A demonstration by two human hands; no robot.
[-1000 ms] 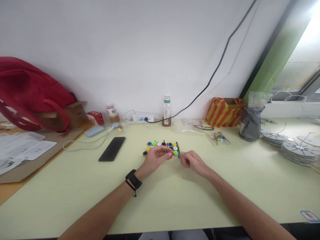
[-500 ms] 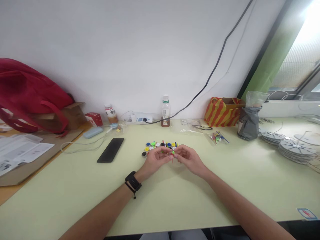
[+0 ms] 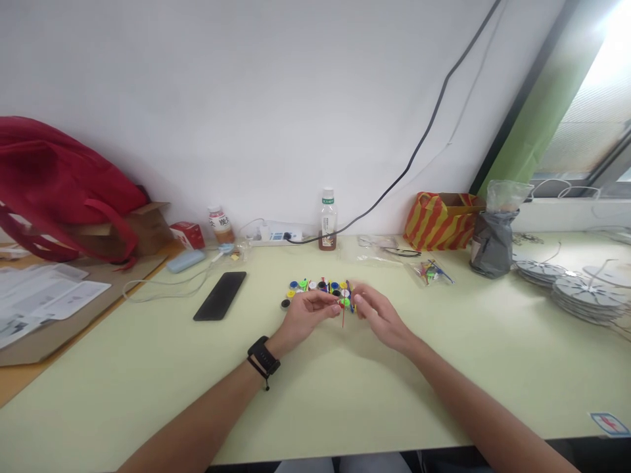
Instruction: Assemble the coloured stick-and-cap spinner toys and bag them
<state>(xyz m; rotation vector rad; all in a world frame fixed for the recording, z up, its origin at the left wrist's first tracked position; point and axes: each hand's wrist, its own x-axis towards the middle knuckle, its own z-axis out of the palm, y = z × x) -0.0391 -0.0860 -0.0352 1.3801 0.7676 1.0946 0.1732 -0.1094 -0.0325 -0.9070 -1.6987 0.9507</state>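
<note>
My left hand (image 3: 310, 314) pinches a small red piece between thumb and fingertips. From it a thin red strip (image 3: 344, 316) stands up and hangs down in front of the coloured pieces; its exact kind is too small to tell. Just to the right, my right hand (image 3: 379, 316) is apart from the piece, its fingers loosely bent and parted, slightly blurred. Behind both hands lie several small round pieces (image 3: 322, 286) with blue, green, yellow, white and black tops, with thin coloured strips among them. The hands hide some of these.
A black phone (image 3: 219, 296) lies to the left. At the back stand a bottle (image 3: 327, 223), a power strip (image 3: 276, 238) and a striped bag (image 3: 438, 223). A small clear bag of coloured parts (image 3: 432, 272) and stacked slotted discs (image 3: 586, 295) are to the right.
My right hand has let go and moved a little right, its fingers parting from the red piece. My left hand keeps its pinch, and more of the thin red strip shows.
</note>
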